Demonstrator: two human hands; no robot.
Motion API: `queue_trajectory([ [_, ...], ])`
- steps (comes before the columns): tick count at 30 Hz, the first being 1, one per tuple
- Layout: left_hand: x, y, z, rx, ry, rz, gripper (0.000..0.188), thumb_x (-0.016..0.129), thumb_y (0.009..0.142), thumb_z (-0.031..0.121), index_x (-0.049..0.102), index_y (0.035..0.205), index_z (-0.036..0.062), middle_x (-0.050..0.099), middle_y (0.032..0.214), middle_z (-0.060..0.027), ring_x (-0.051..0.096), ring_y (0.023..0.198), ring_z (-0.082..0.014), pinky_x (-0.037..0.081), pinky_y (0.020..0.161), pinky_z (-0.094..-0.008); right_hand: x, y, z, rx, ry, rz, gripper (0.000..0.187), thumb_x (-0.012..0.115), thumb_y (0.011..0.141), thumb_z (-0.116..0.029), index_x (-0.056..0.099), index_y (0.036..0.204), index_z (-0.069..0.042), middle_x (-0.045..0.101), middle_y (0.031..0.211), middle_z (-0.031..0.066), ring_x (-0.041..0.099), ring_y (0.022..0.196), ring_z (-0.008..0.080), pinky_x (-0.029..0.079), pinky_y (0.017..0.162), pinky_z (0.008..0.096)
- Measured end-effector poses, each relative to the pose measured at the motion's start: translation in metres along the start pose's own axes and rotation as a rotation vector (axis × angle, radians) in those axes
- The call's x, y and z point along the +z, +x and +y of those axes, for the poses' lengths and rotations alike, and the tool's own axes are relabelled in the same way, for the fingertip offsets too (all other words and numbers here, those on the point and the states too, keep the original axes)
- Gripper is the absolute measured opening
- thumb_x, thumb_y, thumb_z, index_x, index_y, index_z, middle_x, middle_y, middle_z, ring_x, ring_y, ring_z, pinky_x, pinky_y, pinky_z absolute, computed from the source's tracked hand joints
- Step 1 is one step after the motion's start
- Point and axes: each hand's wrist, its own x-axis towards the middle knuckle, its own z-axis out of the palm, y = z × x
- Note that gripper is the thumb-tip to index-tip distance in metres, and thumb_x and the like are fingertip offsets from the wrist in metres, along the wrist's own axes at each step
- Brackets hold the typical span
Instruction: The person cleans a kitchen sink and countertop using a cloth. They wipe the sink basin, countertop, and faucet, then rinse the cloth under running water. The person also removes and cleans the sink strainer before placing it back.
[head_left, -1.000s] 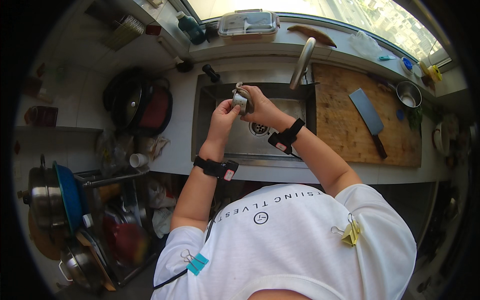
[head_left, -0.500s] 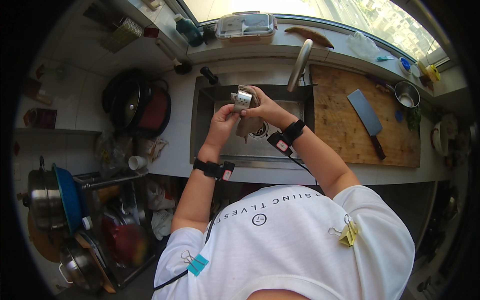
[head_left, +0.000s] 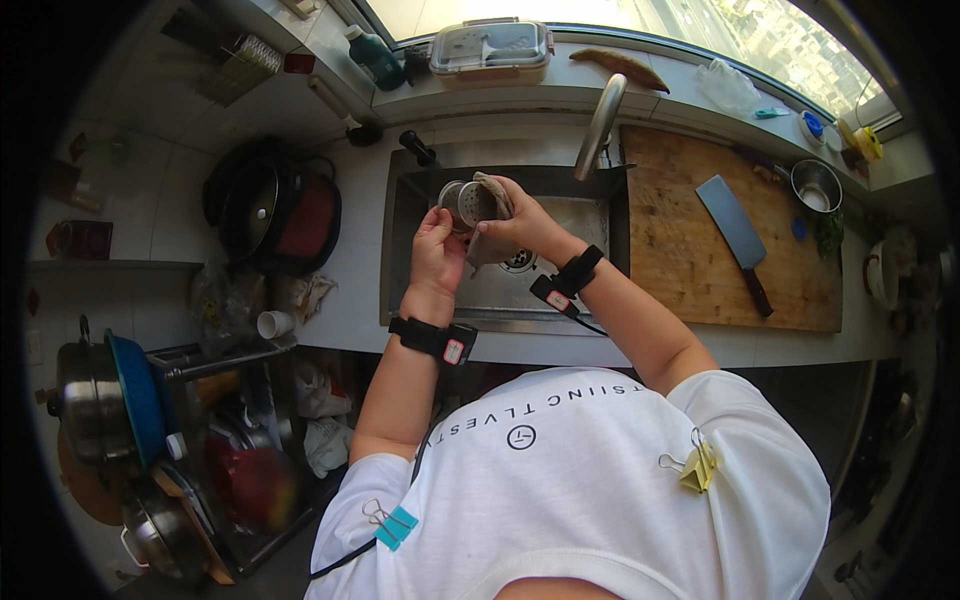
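Over the sink point(head_left: 575, 290), a small perforated metal strainer point(head_left: 468, 205) is held between my two hands, tilted so a round rim faces left. My left hand point(head_left: 437, 258) is closed on its left rim, thumb and fingers pinching the edge. A brownish-grey cloth point(head_left: 490, 250) wraps the strainer's right side and hangs below it. My right hand point(head_left: 530, 222) is closed round the cloth, pressing it against the metal. Below the cloth, part of the sink drain point(head_left: 518, 260) shows.
A faucet point(head_left: 601, 125) arches at the sink's back right. To the right, a wooden cutting board point(head_left: 680, 270) bears a cleaver point(head_left: 732, 225) and a metal bowl point(head_left: 816, 187). A black pot point(head_left: 270, 210) stands left of the sink. A lidded food box point(head_left: 490, 52) sits on the sill.
The strainer has turned and shifted slightly left, so its round rim now shows. My left hand has moved a little up and left along it; the cloth stays in my right hand.
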Motion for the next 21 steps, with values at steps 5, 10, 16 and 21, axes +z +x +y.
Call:
queue_trajectory([
  [5, -0.009, 0.002, 0.002, -0.055, -0.387, 0.091, 0.032, 0.045, 0.099, 0.019, 0.051, 0.127, 0.0039, 0.055, 0.13, -0.0145, 0.052, 0.121, -0.0309, 0.043, 0.1, -0.0472, -0.007, -0.005, -0.003, 0.17, 0.335, -0.021, 0.046, 0.064, 0.087, -0.003, 0.047, 0.13, -0.002, 0.059, 0.12, 0.0071, 0.054, 0.11, 0.0136, 0.044, 0.096, 0.0288],
  [10, -0.016, 0.0, 0.004, -0.102, -0.575, 0.115, 0.034, 0.042, 0.098, 0.013, 0.049, 0.13, 0.0027, 0.052, 0.134, -0.0162, 0.049, 0.124, -0.0321, 0.041, 0.104, -0.0491, -0.012, -0.008, -0.006, 0.158, 0.478, 0.041, 0.036, 0.058, 0.092, -0.003, 0.051, 0.126, -0.002, 0.062, 0.115, 0.0055, 0.058, 0.102, 0.0117, 0.048, 0.09, 0.0265],
  [16, -0.024, 0.004, -0.004, -0.148, -0.584, 0.052, 0.033, 0.044, 0.098, 0.016, 0.051, 0.126, 0.0014, 0.054, 0.131, -0.0155, 0.051, 0.121, -0.0315, 0.041, 0.103, -0.0467, -0.006, 0.008, 0.0, -0.012, 0.112, 0.087, 0.037, 0.059, 0.09, -0.002, 0.052, 0.127, -0.002, 0.061, 0.116, 0.0063, 0.058, 0.105, 0.0146, 0.047, 0.091, 0.0281],
  [21, -0.019, 0.008, -0.009, -0.135, -0.537, 0.099, 0.033, 0.041, 0.1, 0.021, 0.051, 0.127, 0.0038, 0.054, 0.131, -0.0145, 0.049, 0.122, -0.0311, 0.039, 0.103, -0.0485, 0.006, 0.009, 0.014, -0.165, -0.409, 0.101, 0.04, 0.061, 0.085, 0.002, 0.055, 0.125, -0.001, 0.057, 0.121, 0.0095, 0.058, 0.108, 0.0194, 0.046, 0.093, 0.0291],
])
